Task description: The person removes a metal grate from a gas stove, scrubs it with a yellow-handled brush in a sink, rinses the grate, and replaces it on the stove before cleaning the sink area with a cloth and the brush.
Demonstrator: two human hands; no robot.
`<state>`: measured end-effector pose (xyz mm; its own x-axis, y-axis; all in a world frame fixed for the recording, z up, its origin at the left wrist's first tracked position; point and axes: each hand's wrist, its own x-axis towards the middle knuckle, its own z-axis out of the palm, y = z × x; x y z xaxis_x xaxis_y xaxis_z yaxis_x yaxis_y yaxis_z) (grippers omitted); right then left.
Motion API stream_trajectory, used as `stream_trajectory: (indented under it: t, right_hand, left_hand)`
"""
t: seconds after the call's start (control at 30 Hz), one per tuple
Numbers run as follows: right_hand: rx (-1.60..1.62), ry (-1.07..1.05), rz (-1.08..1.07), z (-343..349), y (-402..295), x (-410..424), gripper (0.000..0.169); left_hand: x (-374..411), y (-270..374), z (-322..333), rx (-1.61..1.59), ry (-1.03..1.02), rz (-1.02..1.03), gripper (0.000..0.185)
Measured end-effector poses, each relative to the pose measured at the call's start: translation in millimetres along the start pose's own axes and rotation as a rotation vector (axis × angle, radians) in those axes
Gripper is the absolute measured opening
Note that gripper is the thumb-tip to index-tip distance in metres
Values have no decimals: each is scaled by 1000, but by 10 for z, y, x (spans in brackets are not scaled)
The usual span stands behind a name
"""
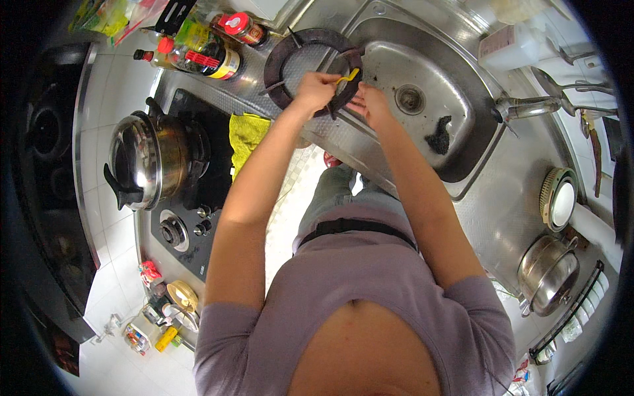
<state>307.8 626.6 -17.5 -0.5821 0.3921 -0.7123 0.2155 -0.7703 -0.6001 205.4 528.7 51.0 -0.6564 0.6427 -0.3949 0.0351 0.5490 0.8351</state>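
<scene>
A dark round burner grate [278, 81] with several prongs rests on the metal counter at the sink's left rim. My left hand [315, 92] is over the ring and pinches a thin tool with a bent yellow handle [350, 75]; its working end is hidden by the fingers. My right hand [374, 105] is at the grate's right edge, fingers partly spread and pointing toward the ring. Whether they grip it cannot be told. In the steel sink [391, 59], a black scouring pad [440, 135] lies right of the drain [410, 99].
A lidded steel pot [148, 161] stands on the black gas hob [190, 242] at left, beside a yellow-green cloth [247, 136]. Several sauce bottles [223, 64] line the counter behind. The faucet [532, 106] and another steel pot [549, 274] are at right.
</scene>
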Motion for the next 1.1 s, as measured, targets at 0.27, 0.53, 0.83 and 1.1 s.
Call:
stream_trajectory:
  t: [0.27,0.53,0.83,1.1]
  right_hand:
    - [-71,107,-64,30,-178,-136,36]
    - [-143,118,1,62,-92,20,40]
    - [-116,197,11,71,-117,-38,42]
    - [-125,268,26,99,-162,-158,39]
  left_hand:
    - [-20,-73,-584,316,-147,89,23]
    - [-506,-389,-547,346,-67,170,24]
    - [-666,-397,-685,586,-110,186,33]
    - [-657,-287,-176,410,-10,200,32]
